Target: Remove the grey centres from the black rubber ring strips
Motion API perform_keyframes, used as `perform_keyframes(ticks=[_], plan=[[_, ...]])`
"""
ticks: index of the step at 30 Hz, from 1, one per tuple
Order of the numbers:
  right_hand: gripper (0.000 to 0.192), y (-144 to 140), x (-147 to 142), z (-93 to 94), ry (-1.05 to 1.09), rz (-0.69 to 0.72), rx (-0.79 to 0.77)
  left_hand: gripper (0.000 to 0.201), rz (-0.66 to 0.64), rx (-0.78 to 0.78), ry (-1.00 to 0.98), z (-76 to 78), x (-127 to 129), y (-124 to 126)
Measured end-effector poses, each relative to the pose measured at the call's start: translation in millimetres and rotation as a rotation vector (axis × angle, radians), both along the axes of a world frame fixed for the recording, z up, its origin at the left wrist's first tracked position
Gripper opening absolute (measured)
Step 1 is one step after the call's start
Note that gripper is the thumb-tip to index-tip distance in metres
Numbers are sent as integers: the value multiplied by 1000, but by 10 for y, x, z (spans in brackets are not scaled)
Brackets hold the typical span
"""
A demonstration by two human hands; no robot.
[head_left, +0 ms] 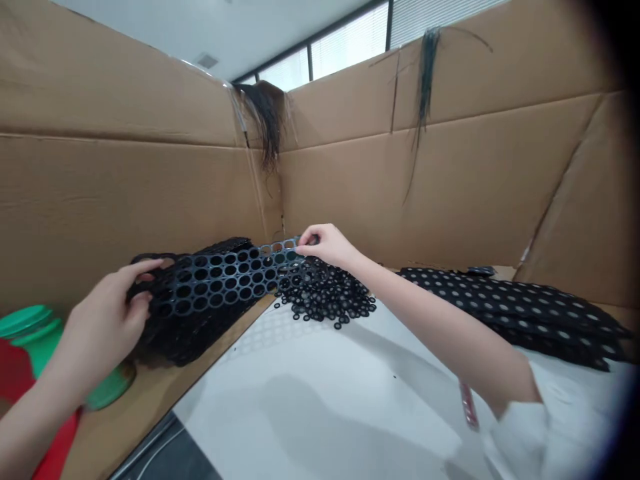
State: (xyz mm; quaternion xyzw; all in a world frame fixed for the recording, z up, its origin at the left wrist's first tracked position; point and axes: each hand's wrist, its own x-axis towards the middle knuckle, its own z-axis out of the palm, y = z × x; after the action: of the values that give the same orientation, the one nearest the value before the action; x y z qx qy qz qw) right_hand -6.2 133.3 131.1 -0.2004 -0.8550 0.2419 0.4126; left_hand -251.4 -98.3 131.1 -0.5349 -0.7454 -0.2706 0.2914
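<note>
Stretched between my two hands is a black perforated rubber sheet (223, 274), full of round holes in rows. My left hand (113, 313) pinches its near left end, thumb and fingers closed on the edge. At the far right end my right hand (325, 244) grips the corner between thumb and curled fingers. Beneath the right hand lies a heap of small black rings (327, 293) on the white board (320, 393). Behind and below the sheet sits a pile of similar black sheets (183, 340), partly hidden by it.
At the right, a stack of black sheets with pale round spots (505, 303) lies along the cardboard wall (350, 180). A green container (37, 330) and something red (57, 447) are at the left. A small red object (469, 405) rests near my right sleeve. Dark strands (425, 80) hang over the wall.
</note>
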Motion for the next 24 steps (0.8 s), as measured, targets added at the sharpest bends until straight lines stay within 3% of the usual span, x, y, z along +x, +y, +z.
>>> perform_keyframes(ticks=[3, 8, 12, 15, 19, 24], plan=[[15, 129, -490, 95, -39, 12, 47, 41, 129, -44, 246, 56, -277, -23], [32, 368, -1201, 141, -87, 15, 139, 47, 235, -131, 313, 23, -656, 7], [25, 540, -1756, 185, -156, 9, 194, 47, 313, -199, 376, -37, -883, 15], [24, 613, -2137, 215, -212, -12, 208, 39, 389, -346, 405, -37, -1019, -20], [31, 634, -2465, 189, -247, -73, 221, 25, 455, -566, 391, 8, -1094, -65], [30, 574, -2586, 40, -301, -168, 240, 28, 490, -679, 390, 37, -938, -61]])
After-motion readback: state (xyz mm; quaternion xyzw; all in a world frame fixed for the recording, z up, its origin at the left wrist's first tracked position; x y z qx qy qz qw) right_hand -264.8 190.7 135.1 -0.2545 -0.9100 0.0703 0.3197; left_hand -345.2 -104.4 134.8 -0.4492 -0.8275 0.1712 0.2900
